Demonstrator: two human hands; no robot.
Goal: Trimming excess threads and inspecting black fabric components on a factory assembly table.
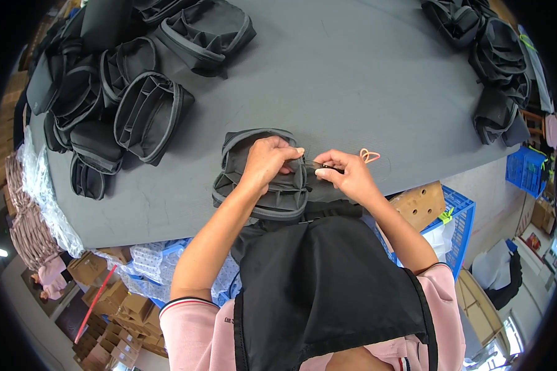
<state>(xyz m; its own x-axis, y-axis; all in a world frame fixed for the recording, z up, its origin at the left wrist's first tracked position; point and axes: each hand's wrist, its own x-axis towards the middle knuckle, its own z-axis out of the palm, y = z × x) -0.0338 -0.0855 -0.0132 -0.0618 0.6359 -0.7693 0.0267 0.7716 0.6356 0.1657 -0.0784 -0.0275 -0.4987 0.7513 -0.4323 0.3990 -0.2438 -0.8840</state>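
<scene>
A black open case (pixel 263 209) with inner dividers and a grey-edged rim lies on the table in front of me. My left hand (pixel 269 162) reaches over it, thumb and fingers closed on its right-hand rim. Just right of that rim, my right hand (pixel 348 175) pinches a small, slim dark tool (pixel 333 167); its thin end points at the case's edge. What kind of tool it is, I cannot make out. An orange loop (pixel 369 156) shows beside the right hand, and whether it joins the tool is hidden.
Several similar black cases (pixel 148 117) are heaped at the far left, with more cases (pixel 498 52) at the far right. Clear plastic wrap (pixel 40 191) hangs at the grey table's (pixel 328 80) left edge. Near my right arm are a blue crate (pixel 461 216) and a tan holed board (pixel 419 204).
</scene>
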